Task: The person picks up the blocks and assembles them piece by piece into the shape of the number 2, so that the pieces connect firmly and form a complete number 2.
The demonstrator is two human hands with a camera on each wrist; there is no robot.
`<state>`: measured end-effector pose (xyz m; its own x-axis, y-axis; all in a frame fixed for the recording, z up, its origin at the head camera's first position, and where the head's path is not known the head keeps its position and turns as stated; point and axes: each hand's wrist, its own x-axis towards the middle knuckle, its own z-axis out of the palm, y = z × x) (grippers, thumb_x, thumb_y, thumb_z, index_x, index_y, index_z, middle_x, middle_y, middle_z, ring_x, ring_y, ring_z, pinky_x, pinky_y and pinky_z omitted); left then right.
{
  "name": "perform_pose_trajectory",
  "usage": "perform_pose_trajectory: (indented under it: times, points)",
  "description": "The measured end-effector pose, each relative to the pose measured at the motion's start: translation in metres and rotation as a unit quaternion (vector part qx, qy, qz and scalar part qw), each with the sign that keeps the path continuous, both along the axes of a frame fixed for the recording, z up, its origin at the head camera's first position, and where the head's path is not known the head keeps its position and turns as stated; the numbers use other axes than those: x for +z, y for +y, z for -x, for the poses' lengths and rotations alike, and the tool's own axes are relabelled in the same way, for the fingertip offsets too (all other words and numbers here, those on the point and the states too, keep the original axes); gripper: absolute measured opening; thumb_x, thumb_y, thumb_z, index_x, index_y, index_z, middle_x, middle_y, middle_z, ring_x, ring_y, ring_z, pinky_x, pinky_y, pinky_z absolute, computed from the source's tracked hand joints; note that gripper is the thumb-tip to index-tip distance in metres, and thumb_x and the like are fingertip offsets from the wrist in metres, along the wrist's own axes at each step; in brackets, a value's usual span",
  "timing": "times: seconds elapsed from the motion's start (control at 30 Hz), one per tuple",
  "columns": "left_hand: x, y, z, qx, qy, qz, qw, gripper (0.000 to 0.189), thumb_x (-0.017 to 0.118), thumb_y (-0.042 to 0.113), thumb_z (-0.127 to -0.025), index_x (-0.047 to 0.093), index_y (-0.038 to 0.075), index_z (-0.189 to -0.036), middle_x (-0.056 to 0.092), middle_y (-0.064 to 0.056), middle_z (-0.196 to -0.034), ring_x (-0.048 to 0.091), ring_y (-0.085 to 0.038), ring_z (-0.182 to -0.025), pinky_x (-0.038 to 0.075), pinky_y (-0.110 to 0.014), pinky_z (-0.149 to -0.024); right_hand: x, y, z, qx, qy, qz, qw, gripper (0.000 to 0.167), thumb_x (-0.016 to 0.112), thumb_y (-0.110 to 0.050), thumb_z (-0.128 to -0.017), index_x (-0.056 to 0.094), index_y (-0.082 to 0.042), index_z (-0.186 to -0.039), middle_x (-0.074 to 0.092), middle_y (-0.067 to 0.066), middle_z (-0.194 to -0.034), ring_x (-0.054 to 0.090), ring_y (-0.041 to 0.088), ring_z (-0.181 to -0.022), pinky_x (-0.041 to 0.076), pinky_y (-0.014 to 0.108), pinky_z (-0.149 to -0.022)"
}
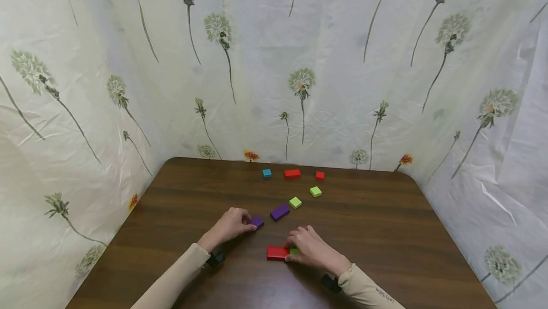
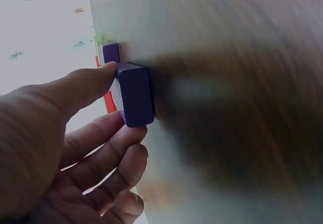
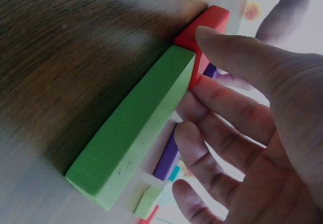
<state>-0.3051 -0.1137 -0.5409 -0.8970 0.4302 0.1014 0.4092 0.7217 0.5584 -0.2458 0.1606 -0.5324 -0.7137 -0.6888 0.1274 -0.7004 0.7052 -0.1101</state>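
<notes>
My left hand (image 1: 230, 227) pinches a small purple block (image 1: 258, 222) between thumb and fingers, left of centre on the table. In the left wrist view that purple block (image 2: 137, 98) shows its end face, with the thumb on one side and fingertips on the other. My right hand (image 1: 316, 251) holds the right end of a red block (image 1: 277, 253), nearer the front. A long green block (image 3: 131, 128) lies end to end against the red block (image 3: 212, 22) in the right wrist view, mostly covered by the hand in the head view.
A longer purple block (image 1: 279, 212) lies ahead, followed by two lime blocks, one nearer (image 1: 295, 203) and one farther (image 1: 316, 192). Near the back edge are a blue block (image 1: 267, 173), a red block (image 1: 292, 174) and a smaller red block (image 1: 320, 175). A floral curtain (image 1: 265, 61) surrounds the table.
</notes>
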Motion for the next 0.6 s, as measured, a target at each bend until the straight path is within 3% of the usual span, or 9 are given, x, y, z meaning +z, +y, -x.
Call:
perform_pose_trajectory:
  times: [0.6]
  points:
    - [-0.002, 0.025, -0.009, -0.016, -0.025, -0.009, 0.9995, 0.029, 0.076, 0.034, -0.083, 0.069, 0.007, -0.093, 0.066, 0.001, -0.081, 0.052, -0.005, -0.062, 0.045, -0.021, -0.056, 0.001, 0.0, 0.0, 0.004, -0.007, 0.007, 0.9999, 0.024, 0.077, -0.039, -0.078, 0.072, -0.02, -0.092, 0.067, -0.007, -0.094, 0.056, 0.015, -0.091, 0.033, 0.033, -0.075]
